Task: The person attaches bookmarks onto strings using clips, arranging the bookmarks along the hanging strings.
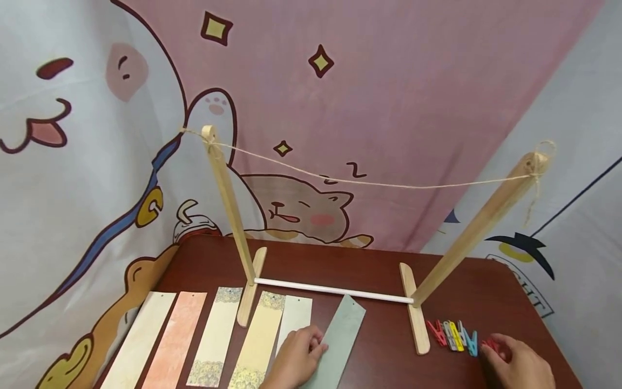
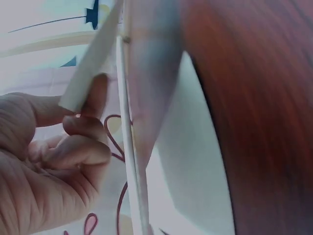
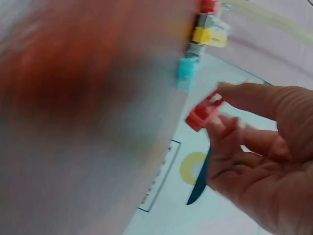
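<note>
My left hand (image 1: 297, 354) pinches the edge of a pale green paper strip (image 1: 342, 340), a long bookmark-like piece with a small hole near its pointed top. In the left wrist view that strip (image 2: 93, 63) is tilted up off the table between thumb and fingers. At the right, my right hand (image 1: 522, 364) pinches a red clothespin (image 3: 203, 112) between thumb and fingertips. Just left of it, several small clothespins (image 1: 454, 336) in red, grey, yellow and blue lie in a row on the table.
A wooden stand holds a sagging string (image 1: 369, 184) between its left post (image 1: 228, 205) and right post (image 1: 476, 232), joined low down by a white rod (image 1: 330, 290). Several paper strips, including a pink one (image 1: 175, 340) and a lace-patterned one (image 1: 215, 335), lie at the left of the brown table (image 1: 374, 351).
</note>
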`<move>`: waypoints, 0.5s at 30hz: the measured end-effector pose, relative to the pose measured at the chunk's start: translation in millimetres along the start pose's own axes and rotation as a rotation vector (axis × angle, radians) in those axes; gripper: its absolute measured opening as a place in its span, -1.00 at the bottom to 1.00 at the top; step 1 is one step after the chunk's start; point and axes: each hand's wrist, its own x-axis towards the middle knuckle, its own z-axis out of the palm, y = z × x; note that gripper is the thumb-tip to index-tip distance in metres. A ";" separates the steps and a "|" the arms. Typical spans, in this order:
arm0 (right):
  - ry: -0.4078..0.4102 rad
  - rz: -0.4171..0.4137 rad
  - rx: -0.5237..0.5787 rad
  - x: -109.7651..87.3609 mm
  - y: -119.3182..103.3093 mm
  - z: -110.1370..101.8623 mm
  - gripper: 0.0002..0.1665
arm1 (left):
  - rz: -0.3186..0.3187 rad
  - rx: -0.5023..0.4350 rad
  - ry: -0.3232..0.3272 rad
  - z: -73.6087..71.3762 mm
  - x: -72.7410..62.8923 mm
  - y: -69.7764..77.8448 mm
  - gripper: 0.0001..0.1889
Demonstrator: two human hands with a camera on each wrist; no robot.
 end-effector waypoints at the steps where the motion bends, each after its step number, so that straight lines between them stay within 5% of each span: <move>1: 0.038 -0.002 0.037 -2.2 -4.1 -1.7 -0.37 | -0.029 -0.073 -0.019 -5.7 0.9 10.4 -0.81; 4: 0.154 -0.002 0.139 -9.0 -17.7 -8.3 -0.46 | -0.135 -0.280 -0.069 -17.3 4.9 31.9 -0.87; 7: 0.213 0.019 0.269 -14.9 -31.1 -17.2 -0.45 | -0.206 -0.374 -0.068 -21.8 10.7 44.0 -0.90; 15: 0.386 -0.024 0.544 -26.0 -64.2 -45.2 -0.54 | -0.177 -0.443 -0.055 -20.2 25.0 67.0 -0.90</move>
